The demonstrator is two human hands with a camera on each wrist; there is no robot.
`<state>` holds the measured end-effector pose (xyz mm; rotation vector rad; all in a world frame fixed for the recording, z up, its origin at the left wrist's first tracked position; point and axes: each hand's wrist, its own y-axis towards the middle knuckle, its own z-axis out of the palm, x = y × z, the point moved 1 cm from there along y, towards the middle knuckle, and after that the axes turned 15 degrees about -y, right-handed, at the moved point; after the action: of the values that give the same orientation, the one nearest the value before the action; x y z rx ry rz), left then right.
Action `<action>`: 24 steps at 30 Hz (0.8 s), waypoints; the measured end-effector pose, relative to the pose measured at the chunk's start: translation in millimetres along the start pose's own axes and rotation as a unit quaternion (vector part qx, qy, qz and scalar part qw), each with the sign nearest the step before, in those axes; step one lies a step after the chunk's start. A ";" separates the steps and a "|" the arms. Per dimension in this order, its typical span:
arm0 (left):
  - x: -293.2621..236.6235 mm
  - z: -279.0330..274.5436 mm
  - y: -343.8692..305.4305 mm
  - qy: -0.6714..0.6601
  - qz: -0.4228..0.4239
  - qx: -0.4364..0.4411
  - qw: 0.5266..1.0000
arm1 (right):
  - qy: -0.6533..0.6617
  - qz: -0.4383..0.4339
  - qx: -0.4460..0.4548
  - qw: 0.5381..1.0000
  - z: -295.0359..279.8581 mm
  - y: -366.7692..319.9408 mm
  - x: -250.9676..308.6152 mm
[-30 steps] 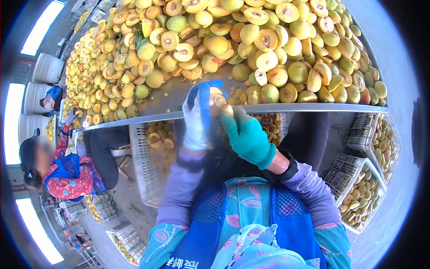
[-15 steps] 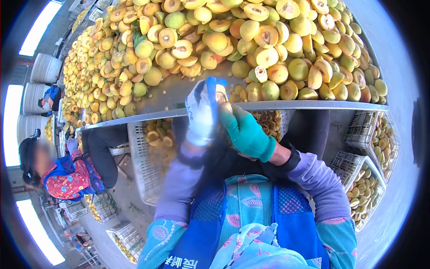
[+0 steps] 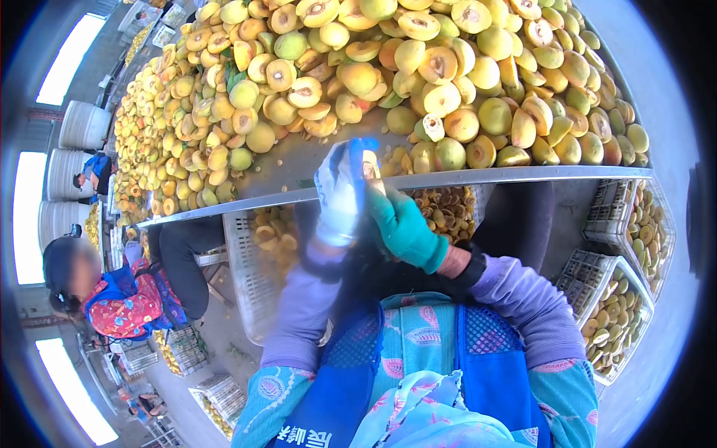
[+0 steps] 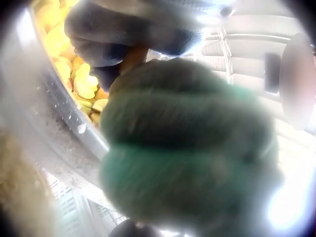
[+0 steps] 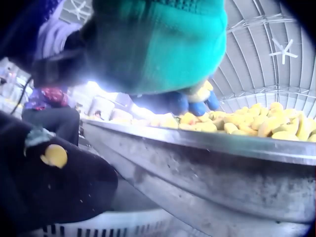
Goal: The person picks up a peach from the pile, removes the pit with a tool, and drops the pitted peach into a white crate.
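Observation:
My left hand (image 3: 340, 190), in a white glove with blue fingers, grips a cut yellow peach half (image 3: 370, 163) over the near edge of the metal table. My right hand (image 3: 412, 233), in a teal glove, meets it from the right, thumb end against the fruit's near side. In the left wrist view the teal fingers (image 4: 182, 123) are tightly curled, and the inside of that fist is hidden. The right wrist view shows the fruit (image 5: 202, 92) beside blue fingertips (image 5: 197, 107). Many halved peaches (image 3: 441, 63) are heaped on the table beyond both hands.
The table's metal rim (image 3: 478, 176) runs just under the hands. A white crate (image 3: 240, 261) with fruit halves stands below on the left, and further filled crates (image 3: 609, 313) stand at the right. Another person (image 3: 127, 299) sits at the far left by the table.
Both hands stay together at the table edge, and the peach half has turned in the left fingers. The right hand has shifted slightly towards the left. The seated person's arm has drawn back from the heap.

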<state>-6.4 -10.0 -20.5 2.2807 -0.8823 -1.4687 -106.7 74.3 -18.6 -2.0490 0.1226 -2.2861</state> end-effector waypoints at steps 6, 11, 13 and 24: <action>-16.2 -10.3 15.6 -0.205 -0.050 0.126 0.969 | 0.108 0.074 0.123 0.984 -23.4 -3.4 12.4; -23.7 0.7 17.8 -0.307 -0.152 0.042 0.938 | 0.083 0.123 0.058 0.987 -5.6 -13.6 20.6; -19.6 8.0 9.2 -0.459 -0.327 -0.072 0.823 | 0.107 0.123 0.087 0.983 -7.3 -10.2 13.1; -17.5 14.4 36.4 -0.354 -0.421 0.080 0.831 | 0.295 0.222 0.064 0.927 -1.4 2.7 3.2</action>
<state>-36.7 -25.8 5.4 2.3587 -0.0493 -2.8264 -108.5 71.2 -15.9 -1.0677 0.4067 -2.4260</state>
